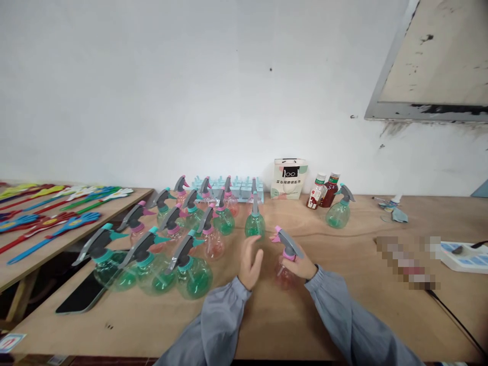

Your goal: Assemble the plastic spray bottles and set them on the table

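Observation:
My right hand (298, 262) is closed around the neck of a pink spray bottle (284, 277) with a grey and pink trigger head, standing near the middle of the table. To its left, my left hand (250, 262) is raised with fingers apart and holds nothing. Just behind my left hand stands a green spray bottle (254, 223). Several more green and pink spray bottles are grouped in rows on the left, with one green spray bottle (194, 277) at the front of the group. Another green spray bottle (338, 213) stands apart at the back right.
Behind the bottles are a light blue rack (244, 191), a printed paper bag (287, 183) and two red-brown bottles (316, 193). A phone (86, 292) lies at the left. A white power strip (463, 263) is at the right. Colourful hand-shaped sticks (76, 223) cover the left table.

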A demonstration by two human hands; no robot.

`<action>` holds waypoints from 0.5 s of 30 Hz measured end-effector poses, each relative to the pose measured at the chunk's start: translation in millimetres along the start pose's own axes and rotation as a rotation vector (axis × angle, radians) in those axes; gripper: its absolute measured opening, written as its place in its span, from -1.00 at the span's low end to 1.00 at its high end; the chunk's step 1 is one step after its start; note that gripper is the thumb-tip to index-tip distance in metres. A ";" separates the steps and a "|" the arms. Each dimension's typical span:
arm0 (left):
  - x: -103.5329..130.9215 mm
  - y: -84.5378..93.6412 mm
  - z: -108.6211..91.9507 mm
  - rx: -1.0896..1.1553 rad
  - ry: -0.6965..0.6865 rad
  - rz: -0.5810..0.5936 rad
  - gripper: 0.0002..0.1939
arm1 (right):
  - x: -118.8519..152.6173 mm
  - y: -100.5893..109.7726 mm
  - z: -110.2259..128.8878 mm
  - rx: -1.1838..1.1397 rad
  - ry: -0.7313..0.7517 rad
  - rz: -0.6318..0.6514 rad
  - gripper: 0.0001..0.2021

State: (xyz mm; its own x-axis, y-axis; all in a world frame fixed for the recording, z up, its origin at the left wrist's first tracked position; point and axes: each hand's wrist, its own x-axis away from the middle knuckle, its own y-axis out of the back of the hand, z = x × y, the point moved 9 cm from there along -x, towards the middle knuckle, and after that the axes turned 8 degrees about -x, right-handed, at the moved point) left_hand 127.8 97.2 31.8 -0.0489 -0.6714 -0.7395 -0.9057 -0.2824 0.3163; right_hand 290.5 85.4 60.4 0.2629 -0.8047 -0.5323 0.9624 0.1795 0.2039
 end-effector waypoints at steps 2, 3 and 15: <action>-20.9 15.7 17.2 -0.072 0.114 -0.184 -0.64 | -3.1 5.8 -3.3 -0.066 -0.081 -0.018 -0.54; -31.3 15.5 24.8 -0.112 0.152 -0.212 -0.58 | -5.2 7.8 -5.5 -0.109 -0.131 -0.024 -0.58; -43.2 -22.8 73.8 -0.383 0.354 0.123 -0.23 | -39.1 6.7 -11.4 -0.643 -0.387 -0.002 -0.64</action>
State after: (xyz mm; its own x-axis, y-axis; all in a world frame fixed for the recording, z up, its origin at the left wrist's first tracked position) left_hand 119.5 183.1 12.7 0.0596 -0.8866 -0.4586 -0.6802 -0.3723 0.6314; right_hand 287.5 124.5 73.2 0.3328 -0.9254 -0.1812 0.8441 0.3780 -0.3803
